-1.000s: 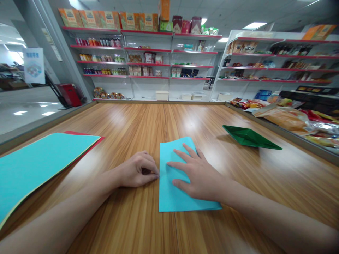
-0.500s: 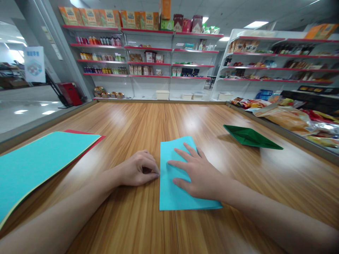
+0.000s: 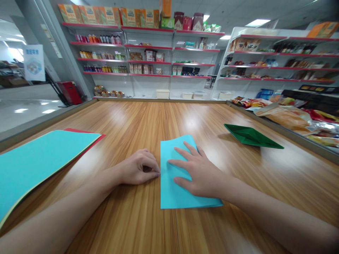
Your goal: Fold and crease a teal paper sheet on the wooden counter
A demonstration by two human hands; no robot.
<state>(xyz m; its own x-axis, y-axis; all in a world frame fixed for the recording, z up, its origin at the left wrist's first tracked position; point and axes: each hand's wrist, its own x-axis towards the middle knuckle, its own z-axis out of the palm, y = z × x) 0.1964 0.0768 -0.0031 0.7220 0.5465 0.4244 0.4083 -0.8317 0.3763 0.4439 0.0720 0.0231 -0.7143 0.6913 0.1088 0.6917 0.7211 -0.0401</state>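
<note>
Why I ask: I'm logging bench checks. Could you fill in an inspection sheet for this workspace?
Surface: wood-grain table, glossy, with light reflections.
Job's things: blue sheet on the table, apparently folded.
Clutter: colored paper stack at left; green folded paper at right.
Grip: left hand curled at the sheet's left edge, contact unclear; right hand spread on the sheet.
Cables: nothing seen.
Surroundings: stocked shelves beyond; packaged goods at right.

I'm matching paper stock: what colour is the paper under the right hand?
The paper is plain light blue, best seen in the head view.
</note>
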